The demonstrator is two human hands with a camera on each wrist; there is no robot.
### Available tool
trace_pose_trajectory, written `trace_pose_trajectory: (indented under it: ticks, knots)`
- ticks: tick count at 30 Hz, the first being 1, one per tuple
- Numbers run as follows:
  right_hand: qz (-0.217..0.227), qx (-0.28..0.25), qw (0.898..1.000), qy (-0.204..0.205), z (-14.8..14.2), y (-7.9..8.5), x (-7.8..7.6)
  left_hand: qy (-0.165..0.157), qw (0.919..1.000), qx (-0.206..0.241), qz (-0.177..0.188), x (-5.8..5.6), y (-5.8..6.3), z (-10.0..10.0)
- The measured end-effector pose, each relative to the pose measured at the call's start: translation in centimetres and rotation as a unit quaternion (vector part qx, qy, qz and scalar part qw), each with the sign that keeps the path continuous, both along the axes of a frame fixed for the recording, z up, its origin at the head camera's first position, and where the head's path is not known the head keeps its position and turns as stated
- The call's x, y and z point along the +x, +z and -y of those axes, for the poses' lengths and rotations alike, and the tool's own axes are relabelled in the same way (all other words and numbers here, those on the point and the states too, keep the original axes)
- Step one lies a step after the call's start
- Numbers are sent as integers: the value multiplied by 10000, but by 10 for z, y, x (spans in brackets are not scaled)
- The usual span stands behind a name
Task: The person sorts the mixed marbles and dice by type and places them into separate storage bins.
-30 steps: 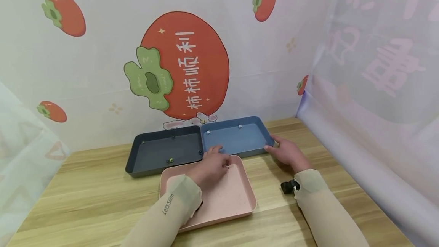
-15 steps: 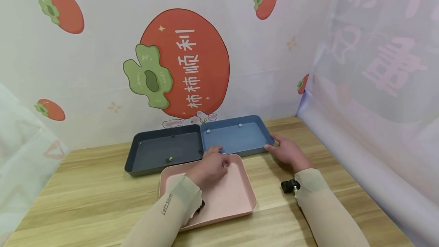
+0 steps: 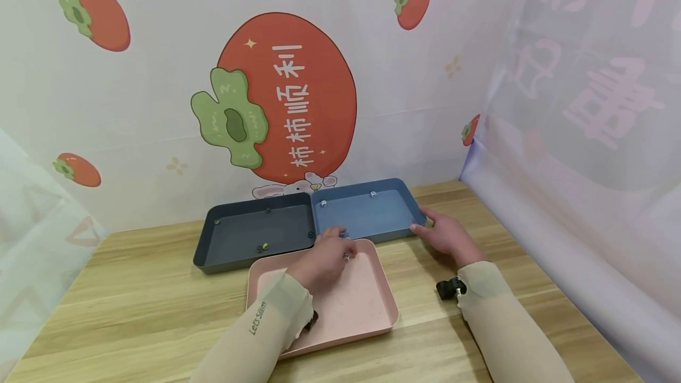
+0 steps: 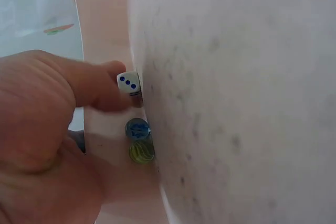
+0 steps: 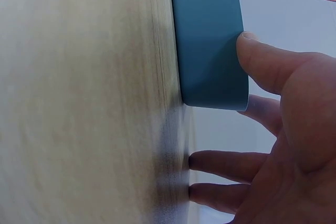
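My left hand (image 3: 327, 256) reaches into the pink tray (image 3: 391, 306) near its far wall. Thumb and fingertips pinch a white die (image 4: 128, 83) with blue pips, low over the tray floor. Beside it, a clear marble with blue inside (image 4: 137, 129) and a yellow-green striped marble (image 4: 142, 151) lie against each other in the pink tray. At the blue tray's (image 3: 367, 217) near right corner, my right hand (image 3: 447, 235) grips the wall, thumb on the front side and index finger round the end. Its other fingers reach down to the table in the right wrist view.
Several marbles, including a yellow-green one (image 3: 265, 246), lie in the dark grey tray (image 3: 229, 259) at the back left. The blue tray contains two white dice, one die (image 3: 323, 203) at its left end. A printed cloth (image 3: 404, 87) hangs behind the wooden table (image 3: 138, 288).
My left hand's fingertips have shifted slightly to the left with the die, which shows more clearly between them. The right hand stays on the blue tray's corner.
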State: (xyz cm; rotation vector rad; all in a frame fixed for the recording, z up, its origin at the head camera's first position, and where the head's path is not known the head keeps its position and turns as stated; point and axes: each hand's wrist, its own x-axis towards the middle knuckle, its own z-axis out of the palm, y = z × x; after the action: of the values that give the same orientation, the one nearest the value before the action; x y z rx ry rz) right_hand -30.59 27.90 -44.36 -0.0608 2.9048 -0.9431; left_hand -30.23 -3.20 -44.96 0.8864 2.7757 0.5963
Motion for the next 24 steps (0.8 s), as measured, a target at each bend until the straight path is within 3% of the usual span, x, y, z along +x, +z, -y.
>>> trace_pose_trajectory:
  ticks: [9,18,24]
  knots:
    - [-17,35,10000,-36,0,0,-1,171,9998,-51,129,0,1,1]
    - [-44,71,10000,-26,0,0,-1,25,9997,-168,-155,-2,-2,-1]
    - [-75,72,9999,5,0,1,0,135,9999,-22,2,-1,-1,-1]
